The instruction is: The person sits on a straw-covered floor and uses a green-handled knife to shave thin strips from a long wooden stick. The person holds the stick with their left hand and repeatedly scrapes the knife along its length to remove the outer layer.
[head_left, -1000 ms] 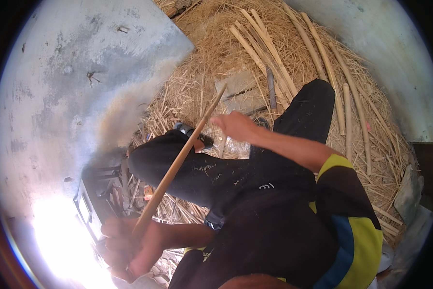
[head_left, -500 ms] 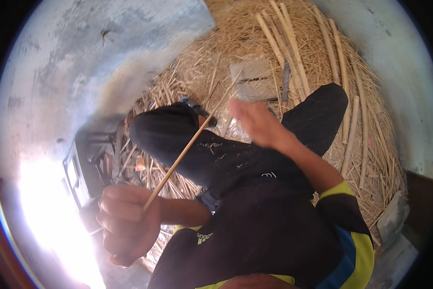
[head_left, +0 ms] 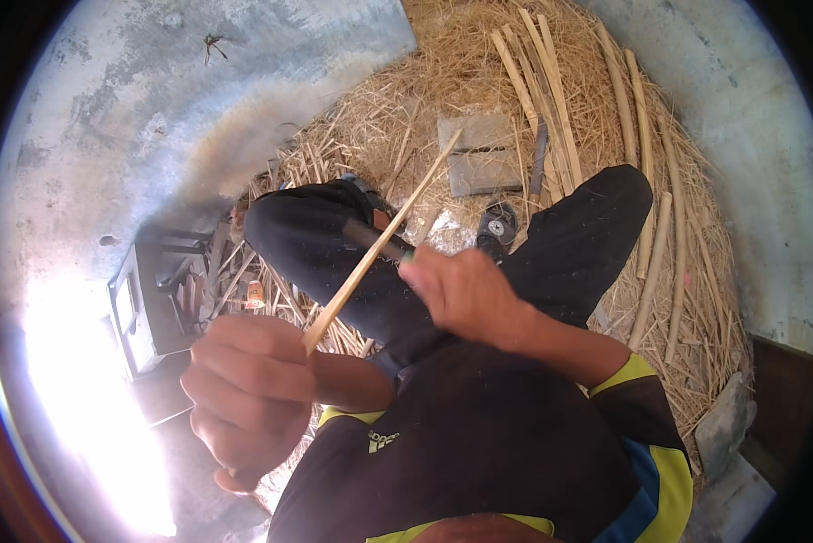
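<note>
My left hand (head_left: 248, 394) is closed round the lower end of a long, thin, pale strip of bamboo (head_left: 386, 237). The strip slants up and away to the right and tapers to a point above the straw. Closed on a knife, my right hand (head_left: 470, 297) is just right of the strip's middle. The knife's dark, slightly blurred blade (head_left: 363, 235) points left and crosses the strip; whether they touch I cannot tell. Its handle is mostly hidden in my fist, with a green bit showing by the thumb.
Straw and shavings (head_left: 434, 68) cover the floor round my crossed legs. Ahead lie grey blocks (head_left: 485, 172), a dark-bladed tool (head_left: 539, 158) and split bamboo pieces (head_left: 560, 100). More poles (head_left: 676, 226) lie along the right wall. At left stands a dark frame-like object (head_left: 148, 303) near bright light.
My right hand has come back toward my body, and the knife blade now shows across the strip. The strip has turned, showing a broader face. My left hand keeps its hold.
</note>
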Tool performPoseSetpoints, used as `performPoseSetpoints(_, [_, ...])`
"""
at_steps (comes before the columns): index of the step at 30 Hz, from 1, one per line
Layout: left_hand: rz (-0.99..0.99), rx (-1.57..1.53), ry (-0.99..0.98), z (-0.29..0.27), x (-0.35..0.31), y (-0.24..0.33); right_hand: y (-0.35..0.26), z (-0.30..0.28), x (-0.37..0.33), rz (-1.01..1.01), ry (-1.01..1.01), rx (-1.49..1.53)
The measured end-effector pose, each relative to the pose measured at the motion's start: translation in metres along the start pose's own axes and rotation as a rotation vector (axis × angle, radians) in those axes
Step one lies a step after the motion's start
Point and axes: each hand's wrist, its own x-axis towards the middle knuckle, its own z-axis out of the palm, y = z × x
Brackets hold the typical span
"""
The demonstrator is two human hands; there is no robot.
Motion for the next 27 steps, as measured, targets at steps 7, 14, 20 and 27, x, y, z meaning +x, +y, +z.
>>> performPoseSetpoints(7, [-0.018, -0.097, -0.022, 0.0, 0.0, 0.001, -0.032, -0.021, -0.005, -0.052, -0.126, 0.123])
performPoseSetpoints(14, [0.022, -0.035, -0.001, -0.006, 0.001, 0.001, 0.006, -0.003, 0.005, 0.019, -0.001, -0.033])
performPoseSetpoints(20, [0.036, 0.009, 0.076, -0.016, -0.004, 0.009, 0.068, 0.013, 0.026, 0.226, 0.123, -0.247])
performPoseSetpoints(27, [-0.002, 0.004, 0.121, -0.012, -0.005, 0.005, 0.109, 0.03, 0.037, 0.317, 0.118, -0.211])
